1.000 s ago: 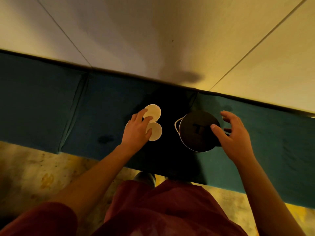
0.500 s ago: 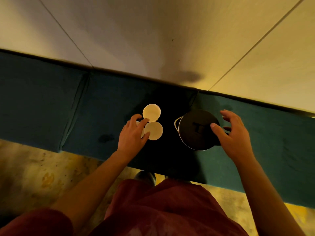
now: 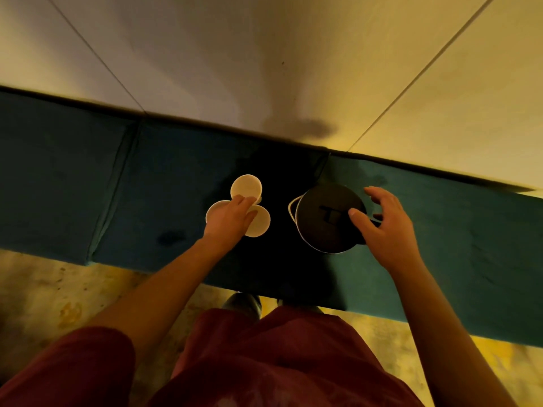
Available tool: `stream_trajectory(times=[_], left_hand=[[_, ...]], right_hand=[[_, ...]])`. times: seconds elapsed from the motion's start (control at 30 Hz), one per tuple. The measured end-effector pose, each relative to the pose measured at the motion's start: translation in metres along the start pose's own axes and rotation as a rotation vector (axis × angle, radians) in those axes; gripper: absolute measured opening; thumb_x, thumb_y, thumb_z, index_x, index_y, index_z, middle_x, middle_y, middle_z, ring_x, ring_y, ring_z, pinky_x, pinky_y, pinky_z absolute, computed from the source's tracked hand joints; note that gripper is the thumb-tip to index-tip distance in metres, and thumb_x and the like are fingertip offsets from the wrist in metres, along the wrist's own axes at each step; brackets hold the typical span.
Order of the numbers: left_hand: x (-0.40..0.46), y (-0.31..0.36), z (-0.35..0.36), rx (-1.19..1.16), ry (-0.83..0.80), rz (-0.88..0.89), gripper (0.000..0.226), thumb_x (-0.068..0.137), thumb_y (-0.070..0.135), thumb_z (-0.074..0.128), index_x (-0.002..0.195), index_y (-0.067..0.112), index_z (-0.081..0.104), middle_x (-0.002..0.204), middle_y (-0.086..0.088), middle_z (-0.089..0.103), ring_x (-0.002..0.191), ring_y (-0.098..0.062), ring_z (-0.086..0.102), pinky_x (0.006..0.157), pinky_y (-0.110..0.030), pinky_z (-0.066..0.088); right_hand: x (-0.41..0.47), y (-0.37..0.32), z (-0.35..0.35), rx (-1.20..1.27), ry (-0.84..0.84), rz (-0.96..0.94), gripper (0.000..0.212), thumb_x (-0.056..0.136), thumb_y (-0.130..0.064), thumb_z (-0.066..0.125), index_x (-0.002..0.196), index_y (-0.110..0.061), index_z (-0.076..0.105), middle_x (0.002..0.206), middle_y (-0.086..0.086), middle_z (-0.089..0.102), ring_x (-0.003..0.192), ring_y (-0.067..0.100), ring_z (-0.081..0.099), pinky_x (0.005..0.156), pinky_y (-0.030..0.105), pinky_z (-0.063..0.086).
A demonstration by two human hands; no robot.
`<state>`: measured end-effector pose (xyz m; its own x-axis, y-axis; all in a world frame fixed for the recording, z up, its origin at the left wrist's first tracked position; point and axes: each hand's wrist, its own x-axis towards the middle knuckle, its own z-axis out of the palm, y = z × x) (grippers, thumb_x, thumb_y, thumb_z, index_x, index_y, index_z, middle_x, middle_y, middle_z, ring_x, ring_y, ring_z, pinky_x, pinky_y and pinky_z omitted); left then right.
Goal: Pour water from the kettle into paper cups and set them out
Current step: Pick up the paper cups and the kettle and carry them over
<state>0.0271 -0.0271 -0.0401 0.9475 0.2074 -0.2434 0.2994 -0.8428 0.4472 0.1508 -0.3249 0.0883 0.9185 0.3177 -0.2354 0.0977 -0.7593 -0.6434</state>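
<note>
Three white paper cups stand close together on the teal bench (image 3: 88, 186): a far cup (image 3: 246, 186), a left cup (image 3: 213, 214) and a right cup (image 3: 261, 223). My left hand (image 3: 230, 221) lies over the gap between them, its fingertips touching their rims, and it partly hides the left cup. To the right stands the dark kettle (image 3: 320, 227) with its lid on and its spout towards the cups. My right hand (image 3: 385, 227) hovers at the kettle's right side with fingers spread and the thumb over the lid's edge. It grips nothing.
The bench runs along a pale wall (image 3: 264, 54) and has cushion seams left of the cups and behind the kettle. A dark wet spot (image 3: 170, 237) lies left of my forearm. Below are the yellowish floor, my shoe (image 3: 244, 304) and red clothing.
My left hand has slid back towards me across the cups, and a third cup now shows at its left. The kettle and my right hand have barely moved.
</note>
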Motion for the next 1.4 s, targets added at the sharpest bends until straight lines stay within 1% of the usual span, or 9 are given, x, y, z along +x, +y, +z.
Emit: stream_trajectory(times=[0.23,0.43,0.53,0.67,0.77,0.87,0.97,1.17,1.4], left_hand=[[0.007,0.007,-0.025,0.194,0.062,0.117,0.031,0.065,-0.003,0.089,0.090,0.004,0.073,0.080,-0.017,0.070,0.060,-0.034,0.069,0.047,-0.044,0.058],[0.013,0.014,-0.013,0.077,0.017,-0.065,0.024,0.099,0.028,0.058,0.111,0.010,0.070,0.111,-0.011,0.067,0.081,-0.030,0.067,0.061,-0.035,0.044],[0.015,0.016,-0.011,0.049,-0.007,-0.092,0.030,0.101,0.034,0.053,0.115,0.012,0.069,0.109,-0.012,0.069,0.083,-0.030,0.068,0.062,-0.034,0.043],[0.017,0.012,-0.013,0.018,-0.036,-0.121,0.032,0.101,0.037,0.053,0.113,0.011,0.068,0.101,-0.013,0.071,0.083,-0.030,0.068,0.064,-0.036,0.049],[0.017,0.011,-0.014,0.008,-0.023,-0.116,0.032,0.100,0.037,0.054,0.108,0.011,0.070,0.097,-0.013,0.072,0.080,-0.029,0.068,0.061,-0.035,0.046],[0.015,0.009,-0.014,0.005,-0.013,-0.126,0.034,0.101,0.039,0.052,0.104,0.011,0.072,0.095,-0.012,0.072,0.078,-0.027,0.066,0.061,-0.032,0.042],[0.009,0.009,-0.015,0.010,-0.013,-0.140,0.036,0.101,0.042,0.051,0.101,0.013,0.072,0.091,-0.010,0.072,0.073,-0.024,0.064,0.060,-0.033,0.044],[0.001,0.013,-0.018,-0.053,0.020,-0.216,0.041,0.099,0.044,0.053,0.091,0.008,0.071,0.080,-0.009,0.068,0.063,-0.018,0.054,0.054,-0.027,0.037],[-0.018,0.033,-0.030,-0.089,0.066,-0.444,0.047,0.097,0.052,0.051,0.097,0.009,0.071,0.086,-0.012,0.073,0.069,-0.023,0.067,0.065,-0.039,0.059]], right_hand=[[0.002,0.002,0.003,-0.029,-0.033,-0.011,0.050,0.094,-0.038,0.068,0.140,-0.020,0.055,0.143,0.003,0.057,0.129,0.026,0.055,0.103,0.053,0.049],[0.000,0.011,-0.003,0.006,-0.113,0.020,0.045,0.090,-0.049,0.071,0.124,-0.021,0.065,0.106,-0.002,0.072,0.097,0.019,0.069,0.079,0.033,0.055],[0.000,0.017,-0.012,-0.007,-0.212,0.059,0.061,0.077,-0.073,0.066,0.116,-0.026,0.064,0.094,-0.009,0.068,0.084,0.008,0.067,0.068,0.023,0.049],[0.003,0.023,-0.020,-0.051,-0.337,0.063,0.062,0.061,-0.081,0.070,0.101,-0.034,0.060,0.088,-0.011,0.067,0.072,0.003,0.065,0.055,0.013,0.044],[0.012,0.025,-0.028,-0.044,-0.471,0.067,0.064,0.051,-0.072,0.085,0.094,-0.029,0.064,0.080,-0.004,0.072,0.072,0.007,0.068,0.059,0.025,0.053],[0.019,0.029,-0.028,-0.069,-0.584,0.062,0.041,0.061,-0.037,0.095,0.090,-0.022,0.069,0.080,0.002,0.075,0.076,0.020,0.071,0.071,0.040,0.056],[0.017,0.031,-0.022,-0.102,-0.557,0.058,0.022,0.073,-0.011,0.086,0.081,-0.026,0.071,0.079,0.009,0.073,0.068,0.017,0.065,0.068,0.036,0.052],[0.012,0.033,-0.016,-0.069,-0.444,0.038,0.011,0.073,-0.005,0.081,0.078,-0.009,0.072,0.067,0.017,0.067,0.058,0.013,0.057,0.060,0.034,0.045],[0.007,0.039,-0.001,0.051,-0.345,-0.034,0.027,0.058,-0.027,0.071,0.067,-0.002,0.064,0.056,0.002,0.049,0.051,0.010,0.042,0.053,0.030,0.034]])
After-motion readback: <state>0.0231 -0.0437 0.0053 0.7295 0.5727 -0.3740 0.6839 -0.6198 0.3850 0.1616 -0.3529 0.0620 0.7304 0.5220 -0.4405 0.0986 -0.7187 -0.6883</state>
